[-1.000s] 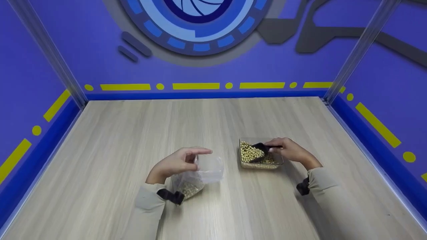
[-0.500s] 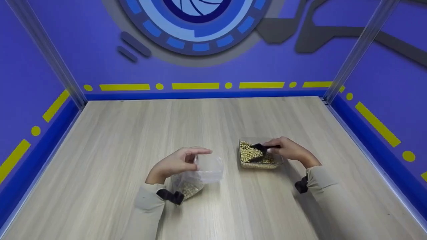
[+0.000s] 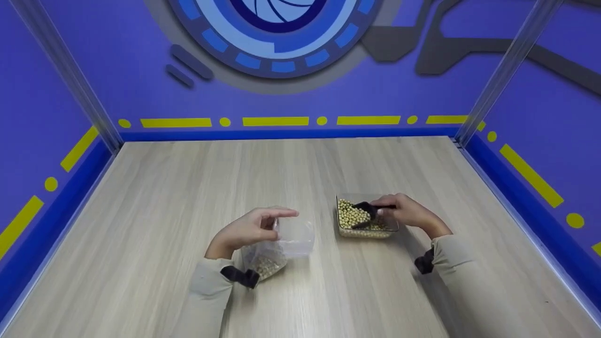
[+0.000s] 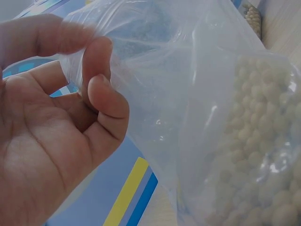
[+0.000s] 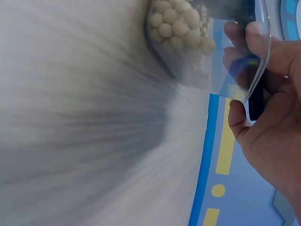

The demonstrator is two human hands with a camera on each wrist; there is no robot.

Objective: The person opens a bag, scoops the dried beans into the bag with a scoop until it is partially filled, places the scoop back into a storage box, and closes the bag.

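Observation:
In the head view, my left hand (image 3: 244, 230) holds up a clear plastic bag (image 3: 299, 239) by its mouth, thumb and fingers spread apart. Pale round beans (image 4: 258, 122) fill the lower part of this bag in the left wrist view, where the fingers curl at its rim. My right hand (image 3: 412, 213) grips the handle of a black scoop (image 3: 373, 212). The scoop's blade sits among yellowish beans (image 3: 348, 215) inside a clear rectangular container (image 3: 366, 234). From the right wrist view, the scoop's dark handle (image 5: 256, 99) shows between fingers and thumb, beside the container's wall (image 5: 195, 73).
A light wood-grain table (image 3: 197, 178) carries the bag and the container, the container to the right of the bag. Blue panels (image 3: 300, 103) with yellow marks stand behind the table and along both sides.
The right hand and scoop have shifted very slightly left within the container. The left hand and the bag have stayed where they were.

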